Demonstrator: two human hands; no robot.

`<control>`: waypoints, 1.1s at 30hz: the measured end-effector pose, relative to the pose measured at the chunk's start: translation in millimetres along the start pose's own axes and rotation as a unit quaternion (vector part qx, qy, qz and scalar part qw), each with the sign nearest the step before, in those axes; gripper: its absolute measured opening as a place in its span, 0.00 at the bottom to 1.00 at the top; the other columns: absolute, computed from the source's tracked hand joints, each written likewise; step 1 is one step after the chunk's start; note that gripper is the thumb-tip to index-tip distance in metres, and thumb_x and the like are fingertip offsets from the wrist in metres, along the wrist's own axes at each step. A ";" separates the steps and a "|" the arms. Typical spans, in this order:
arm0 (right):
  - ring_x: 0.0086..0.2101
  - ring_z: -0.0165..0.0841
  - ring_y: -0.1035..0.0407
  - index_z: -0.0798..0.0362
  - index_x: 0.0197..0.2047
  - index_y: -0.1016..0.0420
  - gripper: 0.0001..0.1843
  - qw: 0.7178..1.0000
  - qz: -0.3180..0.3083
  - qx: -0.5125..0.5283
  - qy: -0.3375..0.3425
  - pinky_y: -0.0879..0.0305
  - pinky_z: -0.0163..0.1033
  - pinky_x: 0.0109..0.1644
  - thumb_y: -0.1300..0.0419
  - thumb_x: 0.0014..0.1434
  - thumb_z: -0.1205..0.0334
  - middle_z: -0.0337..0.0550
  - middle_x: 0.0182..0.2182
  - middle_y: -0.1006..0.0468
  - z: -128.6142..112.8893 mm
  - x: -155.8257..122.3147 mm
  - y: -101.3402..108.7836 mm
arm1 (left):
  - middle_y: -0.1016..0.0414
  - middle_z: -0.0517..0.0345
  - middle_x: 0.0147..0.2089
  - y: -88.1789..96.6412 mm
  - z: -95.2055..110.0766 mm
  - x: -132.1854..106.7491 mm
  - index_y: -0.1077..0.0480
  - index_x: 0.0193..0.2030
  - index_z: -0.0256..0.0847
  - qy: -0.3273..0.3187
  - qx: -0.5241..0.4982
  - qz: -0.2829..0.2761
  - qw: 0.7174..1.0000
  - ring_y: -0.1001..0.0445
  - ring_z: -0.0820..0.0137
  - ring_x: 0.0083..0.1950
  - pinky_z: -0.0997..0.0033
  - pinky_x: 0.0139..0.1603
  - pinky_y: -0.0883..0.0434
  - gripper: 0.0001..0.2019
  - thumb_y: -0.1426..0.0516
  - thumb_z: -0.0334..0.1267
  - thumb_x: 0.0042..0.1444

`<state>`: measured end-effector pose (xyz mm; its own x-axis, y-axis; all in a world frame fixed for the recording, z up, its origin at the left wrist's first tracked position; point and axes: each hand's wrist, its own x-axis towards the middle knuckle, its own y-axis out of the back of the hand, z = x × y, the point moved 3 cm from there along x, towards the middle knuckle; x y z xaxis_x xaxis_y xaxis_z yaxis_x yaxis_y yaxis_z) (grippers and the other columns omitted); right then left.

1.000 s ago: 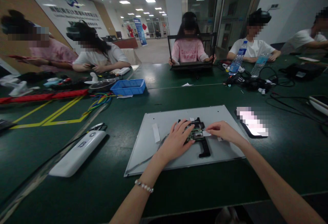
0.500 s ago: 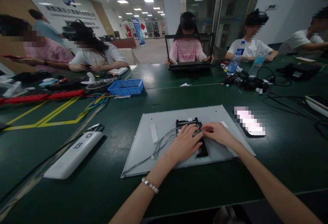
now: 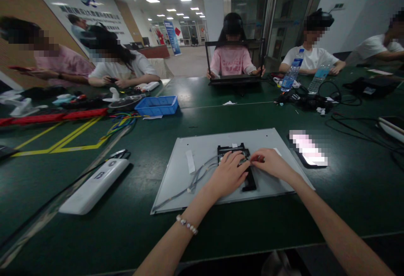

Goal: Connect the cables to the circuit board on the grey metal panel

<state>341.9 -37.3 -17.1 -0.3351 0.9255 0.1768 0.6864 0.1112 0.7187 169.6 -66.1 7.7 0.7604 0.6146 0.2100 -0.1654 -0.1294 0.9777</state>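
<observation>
A pale grey flat panel (image 3: pixel 203 143) lies on the green table in front of me. On its middle sits a black plastic frame (image 3: pixel 250 181) with a circuit board partly hidden under my fingers. My left hand (image 3: pixel 227 174) rests across this frame, palm down, fingers stretched out. At the frame's right edge, my right hand (image 3: pixel 269 162) pinches with thumb and fingertips close to the left fingers; whatever is between them is too small to make out. Grey cables (image 3: pixel 198 177) run from under the left hand to the panel's lower left corner.
Right of the panel lies a phone (image 3: pixel 307 149) with a lit screen. A white power bank (image 3: pixel 94 187) with a cable is at left. Further back are a blue bin (image 3: pixel 157 107), water bottles (image 3: pixel 292 72) and black cables (image 3: pixel 306 101). Several people sit around the table.
Both hands stay at the black frame, with only slight finger movement on the right. The whole view has shifted a little; a person in the far left background has turned.
</observation>
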 end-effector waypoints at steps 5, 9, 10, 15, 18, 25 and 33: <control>0.32 0.33 0.29 0.52 0.36 0.23 0.09 0.998 0.030 0.043 -0.028 0.36 0.38 0.38 0.43 0.54 0.64 0.42 0.31 0.22 4.7 1.2 3.5 | 0.39 0.51 0.59 6.6 -0.8 0.6 0.43 0.59 0.44 0.015 0.009 0.010 1.000 0.48 0.60 0.64 0.50 0.65 0.55 0.19 0.52 0.42 0.62; 0.31 0.33 0.29 0.52 0.34 0.23 0.09 0.996 0.065 0.059 -0.035 0.36 0.37 0.36 0.45 0.54 0.62 0.41 0.30 0.22 4.8 1.9 9.6 | 0.39 0.50 0.59 26.1 -35.4 -6.2 0.41 0.58 0.43 0.112 -0.003 0.070 0.991 0.43 0.60 0.61 0.53 0.62 0.47 0.17 0.55 0.38 0.63; 0.31 0.33 0.30 0.52 0.34 0.24 0.09 0.995 0.074 0.058 -0.035 0.37 0.36 0.35 0.45 0.55 0.62 0.41 0.29 0.22 3.5 1.5 10.7 | 0.38 0.49 0.58 31.2 -50.6 -11.2 0.40 0.57 0.42 0.149 -0.005 0.094 0.984 0.42 0.59 0.60 0.53 0.60 0.44 0.16 0.55 0.38 0.63; 0.30 0.32 0.31 0.51 0.35 0.24 0.10 0.995 0.082 0.053 -0.024 0.38 0.36 0.35 0.47 0.56 0.63 0.41 0.31 0.22 -9.3 -2.5 11.5 | 0.34 0.48 0.50 34.1 -128.3 -52.2 0.35 0.51 0.38 0.276 -0.028 0.128 0.952 0.35 0.59 0.52 0.55 0.55 0.39 0.16 0.49 0.39 0.57; 0.31 0.33 0.31 0.51 0.36 0.25 0.11 0.997 0.079 0.023 -0.013 0.38 0.37 0.36 0.48 0.57 0.64 0.42 0.32 0.23 -16.1 -4.9 10.1 | 0.34 0.50 0.48 21.3 -153.7 -76.3 0.34 0.51 0.40 0.330 -0.103 0.103 0.933 0.30 0.64 0.43 0.61 0.48 0.32 0.18 0.47 0.43 0.55; 0.31 0.33 0.31 0.50 0.35 0.26 0.11 0.997 0.060 -0.051 0.005 0.39 0.37 0.37 0.50 0.58 0.65 0.41 0.32 0.23 -22.1 -6.8 5.3 | 0.28 0.56 0.38 5.3 -159.6 -88.0 0.28 0.41 0.42 0.318 -0.143 0.100 0.932 0.30 0.70 0.34 0.68 0.41 0.33 0.11 0.47 0.39 0.53; 0.32 0.34 0.31 0.51 0.38 0.25 0.11 0.996 0.077 -0.052 0.009 0.38 0.38 0.38 0.49 0.57 0.66 0.43 0.34 0.23 -22.8 -5.6 4.7 | 0.23 0.56 0.34 30.8 -157.8 -95.6 0.26 0.37 0.41 0.399 -0.279 0.232 0.842 0.27 0.68 0.35 0.71 0.36 0.32 0.11 0.45 0.44 0.52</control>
<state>332.3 -50.1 0.6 -0.2424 0.9219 0.3022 0.6612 -0.0709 0.7468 -7.3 -6.0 17.2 -0.0943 0.9546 0.2826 -0.7666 -0.2508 0.5912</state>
